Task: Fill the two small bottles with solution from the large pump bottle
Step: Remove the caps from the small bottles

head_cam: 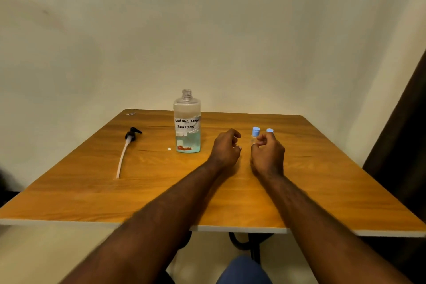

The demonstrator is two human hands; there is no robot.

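Head view: large bottle [187, 122], neck uncapped, stands mid-table [92, 182]; its pump [129, 145] lies apart to the left. Two blue-capped small bottles [255, 132] stand to its right, partly hidden behind the right hand [267, 157]; whether its curled fingers grip one cannot be told. Left hand [224, 150] is loosely curled, holding nothing.

Both forearms stretched forward, left hand [227, 148], right hand [268, 155] side by side, fingers [234, 134] loosely curled
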